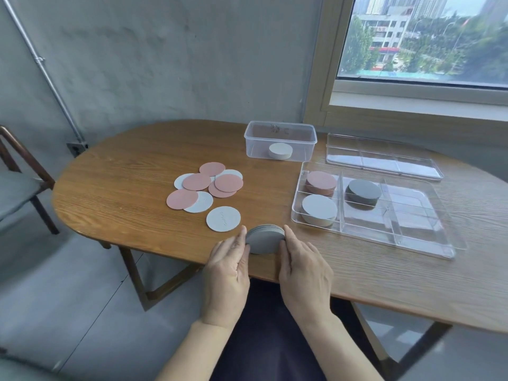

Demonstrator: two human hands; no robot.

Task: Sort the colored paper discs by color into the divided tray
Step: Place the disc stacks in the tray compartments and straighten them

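A stack of grey discs point(264, 240) stands near the table's front edge, squeezed between my left hand point(229, 266) and my right hand point(303, 268). Loose pink discs point(196, 181) and white discs point(223, 218) lie scattered on the table to the left. The clear divided tray point(365, 232) sits at the right. Its far-left compartment holds a pink stack point(321, 182), the near-left one a white stack point(319, 209), and the middle one a dark grey stack point(362, 191).
A clear plastic box point(280, 130) with a white stack point(280, 150) inside stands at the back. The tray's clear lid point(383, 158) lies behind the tray. A wooden chair point(19, 171) is at the left, and a window at the right.
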